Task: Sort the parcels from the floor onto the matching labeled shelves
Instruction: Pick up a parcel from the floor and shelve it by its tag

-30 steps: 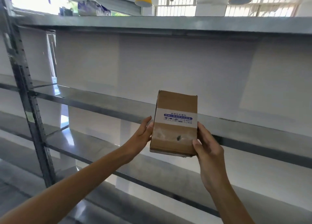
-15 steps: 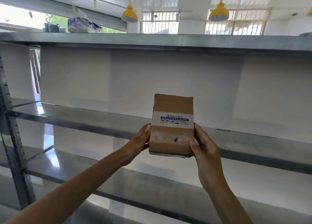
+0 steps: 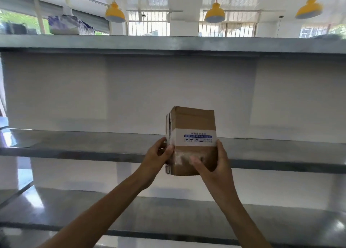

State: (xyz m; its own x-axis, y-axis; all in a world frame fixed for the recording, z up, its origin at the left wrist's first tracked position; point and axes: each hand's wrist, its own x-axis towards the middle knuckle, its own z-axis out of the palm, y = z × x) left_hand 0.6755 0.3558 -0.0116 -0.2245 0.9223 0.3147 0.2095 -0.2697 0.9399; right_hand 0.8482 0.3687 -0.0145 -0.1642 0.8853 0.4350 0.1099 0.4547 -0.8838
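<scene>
Left hand [image 3: 159,154]: grips the parcel's left edge, thumb on the front face.
Right hand [image 3: 215,165]: grips the lower right corner, thumb across the front.
Parcel [image 3: 192,122]: small brown carton, upright, held in the air before the middle shelf [image 3: 93,144].
Tape band [image 3: 196,137]: white, blue print, unreadable; wraps at mid-height.

parcel [image 3: 192,124] label illegible, forearms [image 3: 93,219] cropped

1 parcel [image 3: 194,124], 2 hands [image 3: 157,158] [image 3: 217,165], 3 shelves [image 3: 168,42] [image 3: 93,143] [image 3: 168,214], 3 yellow lamps [image 3: 115,14] [image 3: 214,13] [image 3: 309,9], 1 wrapped bundle [image 3: 69,26]
</scene>
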